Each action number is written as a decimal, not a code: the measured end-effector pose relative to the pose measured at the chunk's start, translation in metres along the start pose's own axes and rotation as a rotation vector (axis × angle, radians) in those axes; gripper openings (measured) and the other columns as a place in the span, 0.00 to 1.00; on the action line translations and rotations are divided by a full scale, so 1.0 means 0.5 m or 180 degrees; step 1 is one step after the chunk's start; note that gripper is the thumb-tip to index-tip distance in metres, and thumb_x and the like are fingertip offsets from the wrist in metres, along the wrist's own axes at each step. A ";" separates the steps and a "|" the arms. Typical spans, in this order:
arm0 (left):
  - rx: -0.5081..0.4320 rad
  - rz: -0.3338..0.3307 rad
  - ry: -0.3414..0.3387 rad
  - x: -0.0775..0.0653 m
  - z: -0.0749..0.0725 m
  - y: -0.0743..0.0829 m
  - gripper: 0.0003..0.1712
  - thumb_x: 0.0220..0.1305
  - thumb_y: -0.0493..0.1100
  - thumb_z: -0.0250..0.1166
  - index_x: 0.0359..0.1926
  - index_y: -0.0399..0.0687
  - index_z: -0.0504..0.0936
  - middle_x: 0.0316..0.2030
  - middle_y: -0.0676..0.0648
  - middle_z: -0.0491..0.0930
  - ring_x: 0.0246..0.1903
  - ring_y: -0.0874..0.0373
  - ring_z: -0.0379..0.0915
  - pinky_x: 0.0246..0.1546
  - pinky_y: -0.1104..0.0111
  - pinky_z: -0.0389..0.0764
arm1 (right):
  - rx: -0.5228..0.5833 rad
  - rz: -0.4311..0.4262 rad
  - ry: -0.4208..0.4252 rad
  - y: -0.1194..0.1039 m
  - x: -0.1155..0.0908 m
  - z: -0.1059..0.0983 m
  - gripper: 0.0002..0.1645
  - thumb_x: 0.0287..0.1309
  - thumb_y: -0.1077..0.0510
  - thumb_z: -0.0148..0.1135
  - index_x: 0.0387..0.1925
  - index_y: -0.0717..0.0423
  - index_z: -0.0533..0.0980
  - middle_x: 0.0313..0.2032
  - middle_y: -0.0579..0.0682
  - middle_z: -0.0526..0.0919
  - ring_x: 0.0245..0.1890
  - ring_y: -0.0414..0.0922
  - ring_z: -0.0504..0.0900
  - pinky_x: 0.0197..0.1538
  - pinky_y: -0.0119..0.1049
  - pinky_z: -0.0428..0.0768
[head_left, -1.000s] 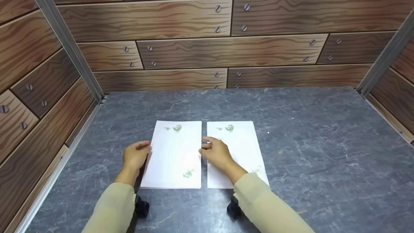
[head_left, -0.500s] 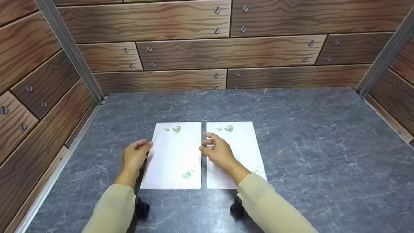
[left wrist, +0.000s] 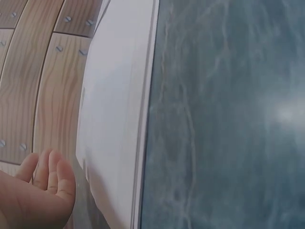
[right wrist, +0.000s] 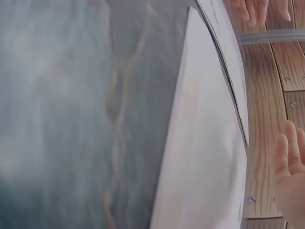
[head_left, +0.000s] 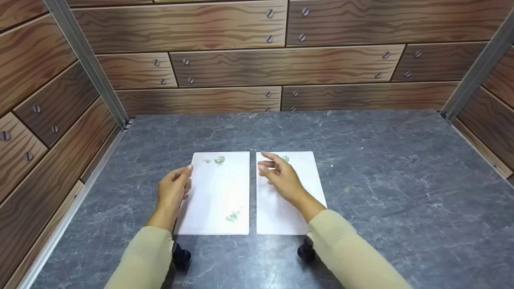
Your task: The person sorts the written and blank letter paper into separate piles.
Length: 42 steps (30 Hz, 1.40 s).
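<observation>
Two flat white stacks of paper with small green printed motifs lie side by side, a narrow gap between them. At the outer edge of the left paper stack (head_left: 219, 192) is my left hand (head_left: 172, 194), fingers loosely bent and pinching nothing; whether it touches the edge I cannot tell. My right hand (head_left: 283, 178) hovers over the right paper stack (head_left: 277, 218), hiding part of it, its thumb and fingers apart. In the left wrist view, several sheet edges show along the side of the near stack (left wrist: 114, 95). The right wrist view shows my right hand (right wrist: 291, 176) with extended fingers.
The papers lie on a grey marbled tabletop (head_left: 385, 180). Wood-patterned panels (head_left: 225, 66) enclose it at the back and both sides, with metal posts (head_left: 86, 64) at the rear corners. Black wrist devices (head_left: 181, 257) hang under both sleeves.
My right hand has moved right and away from me, from the gap between the stacks to above the right one. My left hand has slid slightly forward. Both stacks stay in place.
</observation>
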<state>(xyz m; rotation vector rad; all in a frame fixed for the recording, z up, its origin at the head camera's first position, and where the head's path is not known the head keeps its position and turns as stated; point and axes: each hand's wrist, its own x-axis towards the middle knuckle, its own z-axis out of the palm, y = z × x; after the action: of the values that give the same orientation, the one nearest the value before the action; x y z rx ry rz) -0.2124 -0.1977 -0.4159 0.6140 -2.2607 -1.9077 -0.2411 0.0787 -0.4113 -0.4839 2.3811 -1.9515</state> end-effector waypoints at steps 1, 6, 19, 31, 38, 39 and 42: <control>-0.0005 0.0002 -0.0007 -0.001 0.002 0.002 0.33 0.64 0.62 0.59 0.60 0.43 0.74 0.53 0.38 0.77 0.49 0.46 0.75 0.45 0.59 0.77 | -0.0003 -0.0027 0.0014 0.000 0.001 -0.006 0.30 0.67 0.55 0.56 0.66 0.60 0.64 0.52 0.58 0.78 0.45 0.49 0.81 0.42 0.44 0.80; -0.0049 0.0055 -0.0032 -0.004 0.015 0.009 0.34 0.64 0.63 0.58 0.58 0.40 0.75 0.53 0.37 0.77 0.52 0.46 0.74 0.48 0.57 0.77 | 0.0002 -0.0094 0.0053 0.003 0.001 -0.035 0.29 0.69 0.53 0.52 0.67 0.59 0.63 0.53 0.59 0.77 0.47 0.52 0.79 0.47 0.53 0.78; -0.0344 0.0254 -0.0096 -0.012 0.085 0.033 0.30 0.66 0.56 0.59 0.55 0.35 0.76 0.50 0.37 0.78 0.50 0.47 0.74 0.49 0.56 0.77 | -0.0052 -0.0032 0.0193 0.008 -0.011 -0.089 0.30 0.69 0.52 0.53 0.68 0.56 0.63 0.55 0.58 0.76 0.51 0.53 0.78 0.50 0.55 0.75; -0.0415 0.0238 -0.0398 -0.038 0.146 0.042 0.35 0.63 0.57 0.62 0.61 0.37 0.72 0.56 0.38 0.74 0.53 0.46 0.72 0.53 0.55 0.75 | -0.0324 -0.0015 0.0222 0.017 -0.021 -0.131 0.36 0.66 0.51 0.57 0.70 0.56 0.58 0.61 0.61 0.70 0.55 0.55 0.72 0.57 0.50 0.72; -0.0310 0.0288 -0.0502 -0.050 0.176 0.045 0.36 0.61 0.55 0.65 0.63 0.37 0.70 0.55 0.37 0.75 0.52 0.45 0.73 0.52 0.55 0.76 | -0.0564 0.0018 0.0263 0.025 -0.030 -0.155 0.40 0.65 0.51 0.60 0.71 0.58 0.55 0.62 0.63 0.68 0.57 0.57 0.71 0.57 0.51 0.72; -0.0288 0.0296 -0.0536 -0.051 0.179 0.044 0.36 0.61 0.55 0.65 0.63 0.37 0.70 0.55 0.37 0.75 0.53 0.45 0.73 0.52 0.55 0.76 | -0.0601 0.0031 0.0254 0.027 -0.032 -0.159 0.40 0.64 0.51 0.60 0.71 0.57 0.55 0.62 0.63 0.68 0.57 0.57 0.71 0.57 0.51 0.72; -0.0245 0.0318 -0.0644 -0.057 0.189 0.043 0.36 0.60 0.54 0.66 0.63 0.37 0.70 0.54 0.37 0.75 0.54 0.45 0.72 0.53 0.55 0.75 | -0.0720 0.0065 0.0233 0.031 -0.039 -0.172 0.41 0.64 0.48 0.60 0.72 0.56 0.54 0.62 0.63 0.67 0.58 0.57 0.71 0.59 0.54 0.70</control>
<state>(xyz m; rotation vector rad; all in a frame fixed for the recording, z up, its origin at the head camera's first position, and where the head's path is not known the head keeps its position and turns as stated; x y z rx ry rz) -0.2242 -0.0978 -0.4090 0.3042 -2.2707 -2.0801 -0.2446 0.1681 -0.4111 -0.3991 2.6565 -1.7290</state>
